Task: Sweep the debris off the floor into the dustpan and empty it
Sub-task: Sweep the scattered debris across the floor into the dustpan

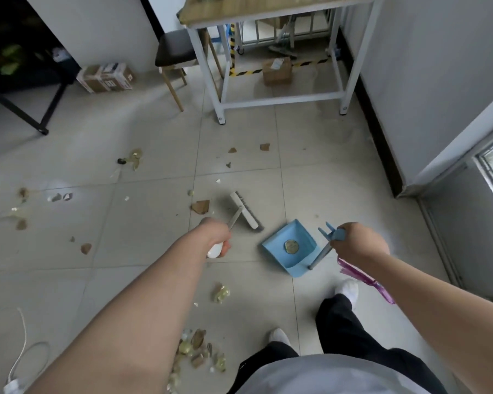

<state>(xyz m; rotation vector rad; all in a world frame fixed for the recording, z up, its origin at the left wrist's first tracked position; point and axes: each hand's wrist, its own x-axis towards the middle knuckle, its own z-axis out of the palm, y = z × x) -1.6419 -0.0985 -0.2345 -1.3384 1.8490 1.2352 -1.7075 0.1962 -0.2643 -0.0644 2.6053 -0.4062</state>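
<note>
My left hand (215,237) grips the white handle of a broom whose grey brush head (245,210) rests on the tiles left of the dustpan. My right hand (356,241) holds the upright handle of the blue dustpan (302,264), which stands on the floor with one round yellowish scrap (292,247) inside. A pink strip (364,280) hangs from that hand too. Debris lies scattered: a brown piece (201,206) beside the brush, a pile (197,352) near my feet, and more scraps (134,159) further left.
A white-framed table (279,99) and a dark-seated chair (174,55) stand ahead. Cardboard boxes (106,76) lie at the back left. A wall with dark skirting (381,143) runs on the right. A white cable (23,351) lies at the lower left.
</note>
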